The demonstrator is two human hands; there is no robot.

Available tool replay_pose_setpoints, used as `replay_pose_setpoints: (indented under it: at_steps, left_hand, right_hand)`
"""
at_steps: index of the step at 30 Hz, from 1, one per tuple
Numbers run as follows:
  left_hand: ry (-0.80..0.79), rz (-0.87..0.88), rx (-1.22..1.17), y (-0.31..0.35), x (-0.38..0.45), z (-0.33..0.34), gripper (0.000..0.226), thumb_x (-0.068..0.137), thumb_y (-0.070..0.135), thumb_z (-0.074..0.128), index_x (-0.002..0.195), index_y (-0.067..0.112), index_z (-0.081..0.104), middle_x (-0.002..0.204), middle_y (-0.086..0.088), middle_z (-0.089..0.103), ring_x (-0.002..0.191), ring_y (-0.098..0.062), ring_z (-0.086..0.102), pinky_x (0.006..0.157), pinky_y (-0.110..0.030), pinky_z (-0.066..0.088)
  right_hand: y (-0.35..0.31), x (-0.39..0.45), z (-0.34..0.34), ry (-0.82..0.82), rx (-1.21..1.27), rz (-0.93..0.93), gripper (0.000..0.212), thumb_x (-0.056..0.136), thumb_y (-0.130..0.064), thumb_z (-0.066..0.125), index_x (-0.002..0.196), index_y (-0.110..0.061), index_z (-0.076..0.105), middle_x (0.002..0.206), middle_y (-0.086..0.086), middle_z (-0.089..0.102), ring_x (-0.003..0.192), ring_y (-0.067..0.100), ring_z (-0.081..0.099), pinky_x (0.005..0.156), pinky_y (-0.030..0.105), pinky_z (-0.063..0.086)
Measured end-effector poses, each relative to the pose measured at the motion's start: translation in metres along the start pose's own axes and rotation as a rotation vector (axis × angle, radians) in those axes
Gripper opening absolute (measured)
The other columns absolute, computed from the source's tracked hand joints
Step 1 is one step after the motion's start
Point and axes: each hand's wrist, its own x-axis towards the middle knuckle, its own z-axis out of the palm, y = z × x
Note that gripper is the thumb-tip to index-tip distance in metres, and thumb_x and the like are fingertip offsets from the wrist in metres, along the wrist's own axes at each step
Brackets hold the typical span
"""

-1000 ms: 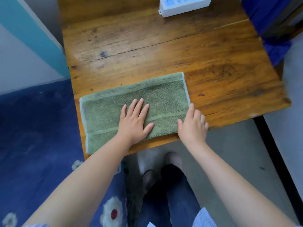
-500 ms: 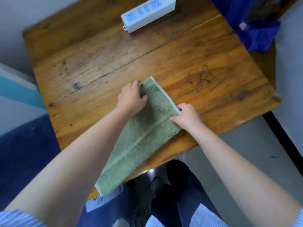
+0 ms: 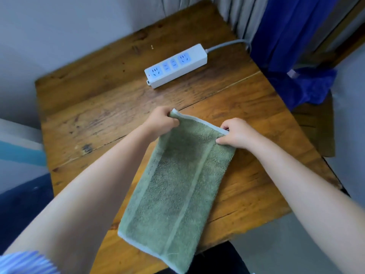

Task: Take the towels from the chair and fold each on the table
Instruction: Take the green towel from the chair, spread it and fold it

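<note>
A green towel (image 3: 177,184), folded into a long strip, lies lengthwise on the wooden table (image 3: 94,119), its near end reaching past the front edge. My left hand (image 3: 161,120) pinches the far left corner of the strip. My right hand (image 3: 235,133) pinches the far right corner. Both hands hold the far edge slightly raised off the wood. A blue towel (image 3: 304,86) lies bunched on the wooden chair (image 3: 320,125) at the right of the table.
A white power strip (image 3: 175,66) with blue sockets lies at the back of the table, its grey cable running off to the right. Blue fabric (image 3: 286,28) hangs behind the chair. A wall borders the left side and a blue patterned cloth shows low left.
The towel lay crosswise under my flat hands a second ago. Both hands have since gripped one short end and swung the strip round so it points away from me, farther onto the table.
</note>
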Motion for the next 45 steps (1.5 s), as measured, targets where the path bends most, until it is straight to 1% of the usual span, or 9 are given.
replay_pose_setpoints:
  at_steps: [9,13,16,21,26,30,36,41,45]
  left_hand:
    - [0.193,0.192,-0.038,-0.001,-0.015,-0.052,0.041,0.076,-0.016,0.051,0.070,0.023,0.043,0.069,0.006,0.043,0.062,-0.010,0.038,0.053,-0.021,0.032]
    - [0.273,0.441,0.431,-0.016,-0.045,-0.060,0.032,0.073,-0.010,0.058,0.099,0.007,0.064,0.086,-0.001,0.059,0.083,-0.023,0.049,0.074,-0.029,0.035]
    - [0.243,0.757,0.682,-0.047,-0.073,-0.053,0.026,0.060,-0.005,0.056,0.081,0.002,0.069,0.069,-0.013,0.065,0.064,-0.033,0.058,0.066,-0.028,0.039]
    - [0.061,0.875,0.832,-0.104,-0.111,-0.024,0.026,0.064,0.017,0.040,0.066,0.010,0.065,0.056,-0.002,0.059,0.054,-0.026,0.057,0.049,-0.022,0.048]
    - [-0.020,0.927,1.013,-0.134,-0.133,-0.003,0.023,0.061,0.014,0.036,0.056,0.012,0.059,0.049,0.001,0.055,0.048,-0.021,0.056,0.041,-0.018,0.040]
    - [-0.003,0.926,1.065,-0.146,-0.148,0.010,0.009,0.049,0.008,0.060,0.056,0.012,0.057,0.047,0.001,0.053,0.047,-0.020,0.055,0.041,-0.017,0.038]
    - [-0.044,0.764,1.118,-0.162,-0.149,0.033,0.044,0.019,0.014,0.082,0.055,0.015,0.057,0.047,0.003,0.053,0.046,-0.019,0.055,0.041,-0.015,0.035]
    - [-0.147,0.523,1.170,-0.152,-0.160,0.032,0.032,0.078,0.028,0.058,0.105,0.010,0.056,0.104,-0.005,0.061,0.101,-0.026,0.056,0.077,-0.030,0.042]
    - [0.209,0.659,0.858,-0.132,-0.151,0.025,0.018,0.068,0.016,0.044,0.063,0.006,0.058,0.060,-0.008,0.060,0.056,-0.029,0.061,0.041,-0.023,0.042]
  right_hand:
    - [-0.042,0.004,-0.041,0.338,-0.239,-0.415,0.021,0.083,-0.015,0.065,0.100,-0.003,0.065,0.091,0.009,0.047,0.086,0.023,0.045,0.071,0.027,0.030]
    - [-0.045,-0.026,-0.012,0.670,-0.354,-0.658,0.007,0.066,0.000,0.065,0.072,0.001,0.066,0.072,0.017,0.056,0.066,0.033,0.055,0.062,0.029,0.033]
    - [-0.034,-0.059,0.024,0.639,-0.400,-0.690,0.013,0.055,-0.001,0.065,0.067,-0.002,0.064,0.069,0.014,0.057,0.063,0.032,0.057,0.063,0.029,0.036]
    - [-0.010,-0.098,0.086,0.483,-0.451,-0.648,0.036,0.034,0.005,0.078,0.063,-0.006,0.060,0.064,0.009,0.057,0.062,0.029,0.060,0.065,0.032,0.048]
    - [0.007,-0.116,0.129,0.462,-0.474,-0.661,0.038,0.031,0.006,0.074,0.061,-0.007,0.054,0.063,0.008,0.053,0.069,0.023,0.043,0.065,0.028,0.028]
    - [0.013,-0.126,0.150,0.490,-0.482,-0.661,0.040,0.028,0.006,0.074,0.059,-0.007,0.053,0.063,0.007,0.052,0.065,0.025,0.048,0.060,0.029,0.045]
    - [0.022,-0.130,0.174,0.499,-0.486,-0.611,0.036,0.033,0.009,0.072,0.062,-0.005,0.056,0.067,0.008,0.056,0.075,0.021,0.035,0.058,0.033,0.047]
    - [0.022,-0.140,0.171,0.419,-0.569,-0.586,0.023,0.059,-0.033,0.074,0.064,-0.012,0.064,0.070,0.001,0.061,0.068,0.022,0.063,0.062,0.032,0.049]
    - [0.001,-0.121,0.150,0.652,-0.381,-0.536,0.031,0.076,-0.020,0.042,0.070,-0.006,0.069,0.074,0.008,0.067,0.072,0.027,0.067,0.068,0.035,0.052]
